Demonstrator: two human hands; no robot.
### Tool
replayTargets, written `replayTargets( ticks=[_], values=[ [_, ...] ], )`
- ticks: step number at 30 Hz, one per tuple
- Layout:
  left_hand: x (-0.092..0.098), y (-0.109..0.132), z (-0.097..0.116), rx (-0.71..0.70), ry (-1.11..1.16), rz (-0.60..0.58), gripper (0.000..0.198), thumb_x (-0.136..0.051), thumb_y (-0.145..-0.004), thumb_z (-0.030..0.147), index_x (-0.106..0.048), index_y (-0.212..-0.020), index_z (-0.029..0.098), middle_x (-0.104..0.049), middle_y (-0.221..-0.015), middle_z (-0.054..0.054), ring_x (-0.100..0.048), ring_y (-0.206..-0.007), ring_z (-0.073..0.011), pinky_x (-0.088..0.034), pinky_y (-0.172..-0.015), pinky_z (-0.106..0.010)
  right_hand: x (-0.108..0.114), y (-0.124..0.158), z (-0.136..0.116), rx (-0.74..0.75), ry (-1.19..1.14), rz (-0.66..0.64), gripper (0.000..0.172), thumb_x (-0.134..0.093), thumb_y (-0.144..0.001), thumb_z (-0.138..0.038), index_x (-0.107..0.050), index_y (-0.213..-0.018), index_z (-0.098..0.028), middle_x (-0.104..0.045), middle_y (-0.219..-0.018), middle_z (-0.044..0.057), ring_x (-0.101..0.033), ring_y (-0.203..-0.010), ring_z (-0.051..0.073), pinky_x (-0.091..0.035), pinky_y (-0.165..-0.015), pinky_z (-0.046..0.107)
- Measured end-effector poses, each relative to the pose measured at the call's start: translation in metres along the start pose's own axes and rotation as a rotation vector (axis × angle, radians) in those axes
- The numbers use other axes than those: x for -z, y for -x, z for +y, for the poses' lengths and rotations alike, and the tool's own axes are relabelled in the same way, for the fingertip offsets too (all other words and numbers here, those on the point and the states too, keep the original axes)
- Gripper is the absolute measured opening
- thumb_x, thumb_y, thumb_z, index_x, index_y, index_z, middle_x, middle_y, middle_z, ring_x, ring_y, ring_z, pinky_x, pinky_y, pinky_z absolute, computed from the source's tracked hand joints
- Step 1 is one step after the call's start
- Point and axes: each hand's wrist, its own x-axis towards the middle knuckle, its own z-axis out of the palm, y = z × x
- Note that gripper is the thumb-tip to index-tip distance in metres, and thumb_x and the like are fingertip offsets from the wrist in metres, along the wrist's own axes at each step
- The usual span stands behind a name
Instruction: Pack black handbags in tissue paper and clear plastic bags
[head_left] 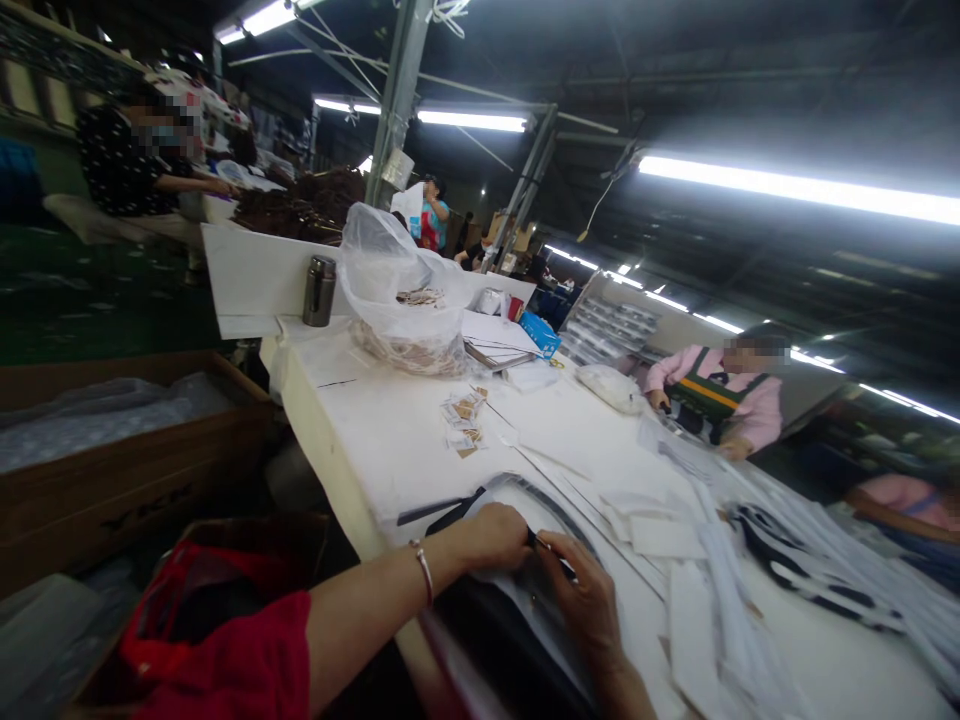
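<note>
L hand curled tight, R hand pinching, both on dark strip btwn 'em, axis approx 10–4 o'clock; black piece lies approx 7 o'clock.

The left hand, with a bracelet, and the right hand are close together over a black item at the near edge of the white surface, both gripping a thin dark piece, perhaps part of that item; blur hides the detail. Farther off are small packets, a translucent bag, an upright metal flask and a blue box. White strips lie to the right; a co-worker in pink and green is at the far side.
</note>
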Motion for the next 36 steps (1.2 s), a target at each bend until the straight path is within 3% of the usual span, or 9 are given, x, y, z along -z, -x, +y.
replayTargets(
  ticks=[3, 5, 8, 11, 16, 20, 25, 30, 36],
  values=[
    [0.018, 0.014, -0.003, -0.087, 0.037, -0.101, 0.052, -0.056, -0.084, 0.067, -0.073, -0.075, 0.019, -0.068, -0.061, -0.005, -0.064, -0.055, -0.0198, -0.043, -0.048, -0.025, 0.008, 0.003, -0.01, -0.049, -0.013, -0.09, 0.013, -0.06, -0.093, -0.029, -0.072, -0.098, -0.025, -0.073, -0.106, 0.006, -0.071, -0.098, 0.021, -0.058, -0.086, 0.032],
    [0.019, 0.029, 0.0, -0.153, 0.031, -0.069, 0.051, -0.06, -0.081, 0.069, -0.073, -0.077, 0.02, -0.068, -0.062, -0.002, -0.063, -0.056, -0.0177, -0.044, -0.049, -0.024, 0.014, 0.008, -0.021, -0.115, -0.025, -0.154, 0.015, -0.058, -0.093, -0.03, -0.072, -0.095, -0.024, -0.073, -0.106, 0.007, -0.07, -0.099, 0.022, -0.058, -0.087, 0.034],
    [0.007, 0.05, 0.007, -0.186, 0.023, 0.033, 0.043, -0.063, -0.087, 0.058, -0.071, -0.094, 0.017, -0.073, -0.084, -0.006, -0.068, -0.075, -0.02, -0.05, -0.066, -0.027, 0.022, 0.016, -0.036, -0.255, -0.062, -0.251, 0.017, -0.057, -0.092, -0.033, -0.071, -0.095, -0.023, -0.074, -0.096, 0.006, -0.07, -0.09, 0.023, -0.057, -0.083, 0.036],
    [-0.008, 0.06, 0.009, -0.2, 0.066, 0.043, 0.045, -0.06, -0.091, 0.053, -0.066, -0.107, 0.011, -0.07, -0.104, -0.012, -0.066, -0.097, -0.024, -0.05, -0.086, -0.033, 0.026, 0.022, -0.043, -0.397, -0.047, -0.26, 0.019, -0.058, -0.089, -0.035, -0.071, -0.096, -0.022, -0.075, -0.096, 0.006, -0.071, -0.088, 0.024, -0.056, -0.085, 0.039],
    [-0.015, 0.069, 0.009, -0.207, 0.08, 0.097, 0.041, -0.057, -0.093, 0.051, -0.064, -0.105, 0.013, -0.068, -0.104, -0.01, -0.062, -0.103, -0.0235, -0.046, -0.094, -0.034, 0.025, 0.032, -0.051, -0.504, -0.013, -0.285, 0.02, -0.061, -0.087, -0.036, -0.071, -0.097, -0.022, -0.076, -0.095, 0.004, -0.071, -0.087, 0.023, -0.054, -0.083, 0.037],
    [-0.012, 0.087, 0.014, -0.25, 0.048, 0.18, 0.033, -0.047, -0.101, 0.042, -0.065, -0.096, 0.015, -0.067, -0.098, -0.007, -0.062, -0.096, -0.0205, -0.046, -0.089, -0.033, 0.024, 0.034, -0.054, -0.461, 0.002, -0.329, 0.017, -0.061, -0.087, -0.034, -0.072, -0.095, -0.023, -0.077, -0.095, 0.003, -0.072, -0.086, 0.022, -0.055, -0.081, 0.035],
    [-0.014, 0.105, 0.02, -0.444, 0.077, 0.286, 0.035, -0.054, -0.097, 0.042, -0.059, -0.118, 0.015, -0.067, -0.114, -0.009, -0.059, -0.11, -0.0213, -0.043, -0.101, -0.035, 0.025, 0.039, -0.052, -0.411, -0.059, -0.345, 0.018, -0.06, -0.09, -0.033, -0.074, -0.098, -0.024, -0.077, -0.099, 0.002, -0.072, -0.091, 0.021, -0.056, -0.084, 0.034],
    [-0.021, 0.107, 0.022, -0.367, 0.048, 0.266, 0.031, -0.066, -0.089, 0.025, -0.058, -0.119, 0.019, -0.066, -0.114, -0.006, -0.058, -0.108, -0.021, -0.043, -0.098, -0.035, 0.022, 0.047, -0.049, -0.326, -0.077, -0.303, 0.02, -0.059, -0.092, -0.031, -0.074, -0.104, -0.025, -0.076, -0.105, 0.004, -0.071, -0.102, 0.023, -0.056, -0.093, 0.038],
    [-0.032, 0.108, 0.023, -0.277, 0.098, 0.289, 0.022, -0.065, -0.09, 0.027, -0.06, -0.11, 0.019, -0.066, -0.109, -0.006, -0.06, -0.104, -0.0214, -0.044, -0.095, -0.035, 0.027, 0.044, -0.054, -0.254, -0.067, -0.466, 0.023, -0.057, -0.095, -0.031, -0.073, -0.111, -0.026, -0.073, -0.116, 0.005, -0.065, -0.115, 0.024, -0.05, -0.105, 0.042]
  ],
)
